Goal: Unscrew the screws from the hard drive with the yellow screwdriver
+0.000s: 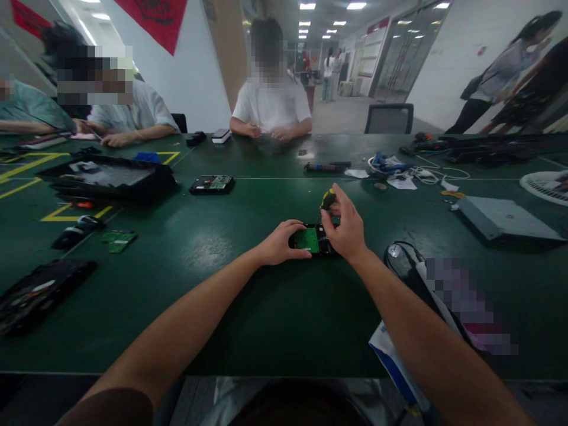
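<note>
A small black device with a bare green circuit board (307, 239) lies flat on the green table in front of me. My left hand (280, 243) grips its left end, with the thumb on the near edge and the fingers on the far edge. Over the right part of the device, my right hand (349, 228) holds a screwdriver (328, 199) with a yellow and black handle. The screwdriver stands nearly upright, its shaft pointing down at the device. Its tip is hidden by my right fingers, so contact with a screw cannot be made out.
Another opened device (213, 184) lies beyond my left hand. Leftward are a loose circuit board (119, 240), a black casing (44, 293) and a large black tray (115, 177). Rightward are a grey metal box (510, 219) and tangled cables (426, 173). Several people sit or stand around.
</note>
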A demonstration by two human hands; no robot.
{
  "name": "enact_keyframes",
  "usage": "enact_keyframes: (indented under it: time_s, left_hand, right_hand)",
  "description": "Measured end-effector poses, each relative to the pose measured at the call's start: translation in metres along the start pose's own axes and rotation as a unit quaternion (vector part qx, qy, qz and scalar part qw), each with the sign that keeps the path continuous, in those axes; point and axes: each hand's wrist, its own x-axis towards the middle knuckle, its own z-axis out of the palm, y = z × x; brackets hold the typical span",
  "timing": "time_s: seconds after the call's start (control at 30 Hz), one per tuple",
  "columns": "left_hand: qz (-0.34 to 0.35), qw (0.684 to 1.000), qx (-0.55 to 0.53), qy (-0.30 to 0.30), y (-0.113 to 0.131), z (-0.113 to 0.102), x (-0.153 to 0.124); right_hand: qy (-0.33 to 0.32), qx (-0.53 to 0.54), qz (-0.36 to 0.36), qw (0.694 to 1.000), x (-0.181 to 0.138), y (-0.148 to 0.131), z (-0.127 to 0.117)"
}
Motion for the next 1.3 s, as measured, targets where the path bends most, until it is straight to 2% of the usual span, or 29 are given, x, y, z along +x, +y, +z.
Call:
enact_keyframes:
  time_s: [1.3]
  left_hand:
    - [-0.006,1.0,-0.003,-0.002,0.0019,-0.0009,-0.0003]
  right_hand:
    - [0.006,-0.013,-0.02,1.0,-0.0001,0.0002,-0.0004]
